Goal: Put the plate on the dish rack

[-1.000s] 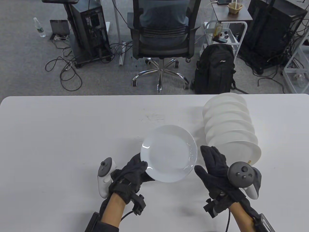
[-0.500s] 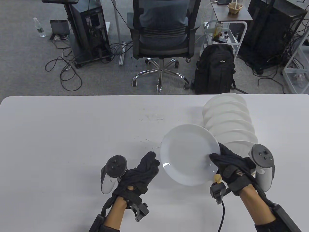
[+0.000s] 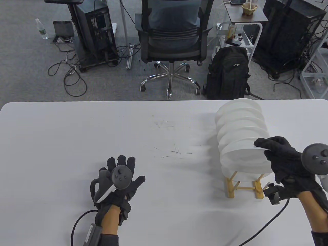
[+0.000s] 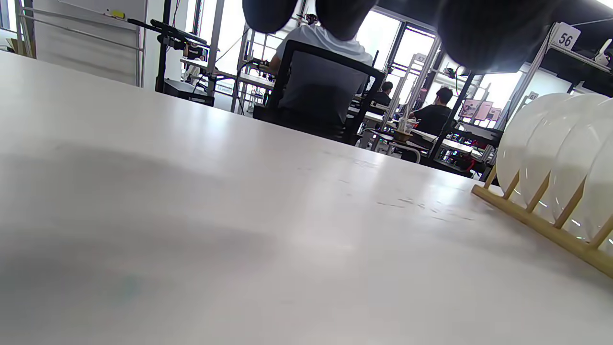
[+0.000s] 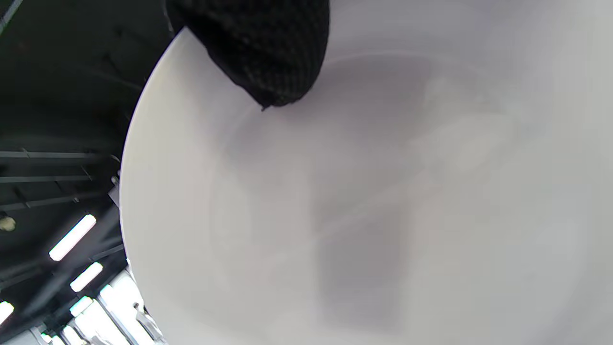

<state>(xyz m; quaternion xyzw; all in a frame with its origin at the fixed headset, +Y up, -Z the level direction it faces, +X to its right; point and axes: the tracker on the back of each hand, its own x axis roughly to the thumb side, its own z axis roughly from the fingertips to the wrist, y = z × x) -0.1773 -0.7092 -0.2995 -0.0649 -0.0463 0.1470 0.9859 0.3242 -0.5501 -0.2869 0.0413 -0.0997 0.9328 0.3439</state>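
Observation:
The white plate (image 3: 243, 164) stands upright at the near end of the wooden dish rack (image 3: 232, 188), in front of several other white plates (image 3: 239, 120). My right hand (image 3: 262, 146) grips its upper right rim. In the right wrist view the plate (image 5: 364, 215) fills the frame with one gloved fingertip (image 5: 268, 48) over its edge. My left hand (image 3: 133, 169) lies flat on the table with fingers spread, empty, well left of the rack. The left wrist view shows the rack (image 4: 536, 220) with its plates (image 4: 531, 143) at the right.
The white table (image 3: 77, 143) stretches left and behind my hands. Beyond its far edge stand an office chair (image 3: 171, 38) and a black backpack (image 3: 228, 74) on the floor.
My left hand let go of the plate and came to lie flat on the table. My right hand took the plate, carried it right and tipped it upright onto the rack's near end.

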